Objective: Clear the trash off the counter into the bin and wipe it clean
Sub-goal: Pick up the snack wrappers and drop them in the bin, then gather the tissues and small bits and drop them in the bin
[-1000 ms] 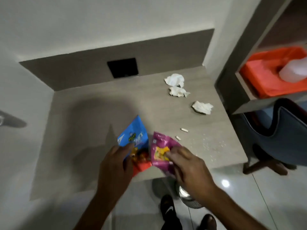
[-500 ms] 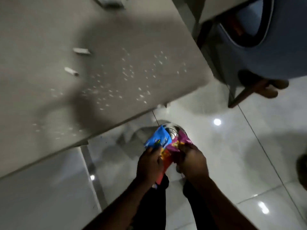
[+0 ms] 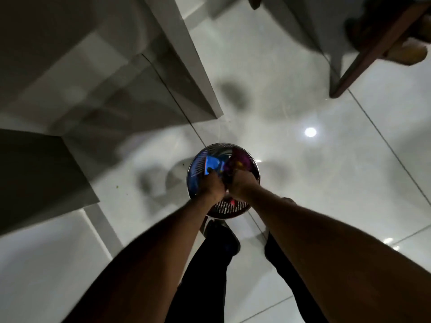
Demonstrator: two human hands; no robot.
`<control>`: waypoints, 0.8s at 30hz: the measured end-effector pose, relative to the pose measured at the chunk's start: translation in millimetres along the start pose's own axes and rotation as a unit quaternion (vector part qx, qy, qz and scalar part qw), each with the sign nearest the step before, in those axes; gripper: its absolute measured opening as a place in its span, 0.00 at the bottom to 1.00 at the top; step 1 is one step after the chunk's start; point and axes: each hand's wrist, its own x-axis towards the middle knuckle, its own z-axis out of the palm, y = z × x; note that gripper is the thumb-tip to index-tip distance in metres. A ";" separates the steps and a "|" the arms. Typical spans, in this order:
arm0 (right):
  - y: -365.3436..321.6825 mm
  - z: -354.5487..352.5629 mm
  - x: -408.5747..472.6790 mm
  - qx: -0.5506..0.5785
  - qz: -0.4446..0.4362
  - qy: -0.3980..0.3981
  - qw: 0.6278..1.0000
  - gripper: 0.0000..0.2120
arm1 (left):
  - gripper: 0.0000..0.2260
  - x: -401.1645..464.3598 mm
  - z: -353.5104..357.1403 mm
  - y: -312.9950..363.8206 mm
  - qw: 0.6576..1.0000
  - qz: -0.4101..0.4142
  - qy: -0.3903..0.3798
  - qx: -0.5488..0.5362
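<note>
Over the bin, the left hand is pinching the blue wrapper and the right hand the purple wrapper; releasing off-centre is risking floor spills.

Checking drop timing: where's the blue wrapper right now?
In the head view, the blue wrapper is low centre, inside the mouth of the metal bin on the floor, in the left hand, beside the purple wrapper.
</note>
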 end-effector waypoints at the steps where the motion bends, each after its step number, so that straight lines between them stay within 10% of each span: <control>1: -0.7 -0.4 -1.6 0.002 -0.007 0.004 1.000 0.16 | 0.16 -0.4 -2.2 0.3 1.000 0.006 -0.002 0.002; 11: -28.2 -79.7 -152.8 0.051 -0.078 0.144 0.985 0.08 | 0.16 -151.3 -111.8 61.4 0.967 0.195 0.162 -0.011; 18: -87.2 -194.4 -317.6 0.085 -0.166 0.330 0.926 0.08 | 0.22 -317.1 -221.5 120.2 0.808 0.480 0.307 0.152; 24: -200.0 -285.1 -387.3 0.053 -0.270 0.429 0.860 0.07 | 0.13 -358.5 -343.2 119.9 0.722 0.471 0.488 0.138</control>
